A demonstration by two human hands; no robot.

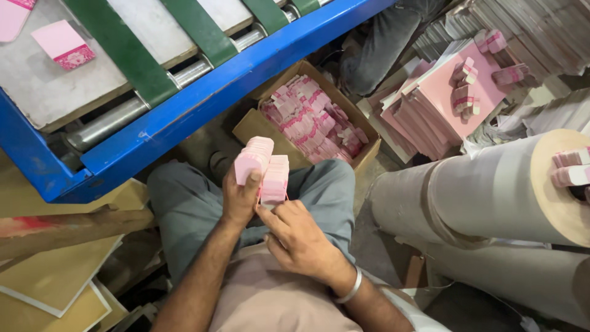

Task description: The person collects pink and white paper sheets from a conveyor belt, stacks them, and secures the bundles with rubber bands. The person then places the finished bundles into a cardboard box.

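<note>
At frame centre, my left hand (241, 195) grips a pink tag stack (263, 166); my right hand (299, 238) seemingly pinches its lower edge.

Head camera, steeply down, close.

A seated person holds a stack of small pink cards (263, 167) over their lap. The left hand (239, 198) grips the stack from the left, thumb on its side, while the right hand (295, 237) pinches at its lower end; a metal bangle (351, 288) circles the right wrist. Just beyond the knees, an open cardboard box (305, 121) on the floor is full of bundled pink cards. A blue-framed conveyor (203, 98) with green belts crosses the far left, a single pink card (62, 43) lying on it. To the right lie large paper rolls (491, 197), and farther off, piles of pink sheets (439, 98).
</note>
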